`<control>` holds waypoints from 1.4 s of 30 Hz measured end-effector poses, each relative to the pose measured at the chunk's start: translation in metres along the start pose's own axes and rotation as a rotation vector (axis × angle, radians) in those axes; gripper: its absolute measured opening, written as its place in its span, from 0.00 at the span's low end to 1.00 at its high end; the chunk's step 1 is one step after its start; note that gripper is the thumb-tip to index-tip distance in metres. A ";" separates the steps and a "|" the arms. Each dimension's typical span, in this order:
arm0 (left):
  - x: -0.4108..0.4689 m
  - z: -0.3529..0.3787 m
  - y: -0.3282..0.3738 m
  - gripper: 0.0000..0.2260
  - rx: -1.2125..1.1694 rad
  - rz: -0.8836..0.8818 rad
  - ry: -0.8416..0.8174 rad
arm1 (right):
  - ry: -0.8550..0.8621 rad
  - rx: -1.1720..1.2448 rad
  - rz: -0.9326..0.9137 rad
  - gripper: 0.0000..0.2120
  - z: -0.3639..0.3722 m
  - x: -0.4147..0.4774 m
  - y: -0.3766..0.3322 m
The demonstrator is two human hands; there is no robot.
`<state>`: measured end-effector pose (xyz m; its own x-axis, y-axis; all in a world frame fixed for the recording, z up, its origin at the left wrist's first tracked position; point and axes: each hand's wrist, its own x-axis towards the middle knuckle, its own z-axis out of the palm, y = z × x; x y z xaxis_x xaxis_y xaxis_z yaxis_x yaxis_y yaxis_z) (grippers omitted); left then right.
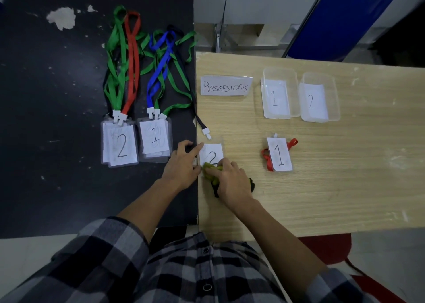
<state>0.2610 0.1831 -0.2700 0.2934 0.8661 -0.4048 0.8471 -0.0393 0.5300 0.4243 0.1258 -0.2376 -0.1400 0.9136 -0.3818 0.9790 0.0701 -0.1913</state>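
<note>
Head: 2 hands [181,164] [232,181] on 1 badge [212,152]; perhaps 1 cloth [210,176]; 2 trays [266,114] [335,116]

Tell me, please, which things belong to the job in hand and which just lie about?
In hand: badge 2, green cloth, left hand, right hand.
Idle: badge stack 2, badge stack 1, red-strap badge 1, tray 1, tray 2, Resepsionis sign.

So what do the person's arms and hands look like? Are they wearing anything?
The person wears a black, grey and white checked shirt with dark buttons. Its left sleeve and right sleeve are pushed up, so the forearms are bare. The left hand and right hand are bare too: no gloves or watch show.
</note>
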 end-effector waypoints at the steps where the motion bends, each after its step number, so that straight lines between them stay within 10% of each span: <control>1: 0.000 0.000 0.000 0.31 -0.004 0.000 0.005 | 0.014 0.001 0.012 0.28 -0.001 0.003 0.005; 42: 0.011 -0.006 -0.004 0.38 -0.158 -0.042 -0.010 | 0.072 -0.018 -0.061 0.26 0.002 0.037 -0.001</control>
<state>0.2580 0.1955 -0.2727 0.2641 0.8602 -0.4362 0.7791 0.0764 0.6223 0.4177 0.1584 -0.2534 -0.1890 0.9339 -0.3036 0.9716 0.1331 -0.1954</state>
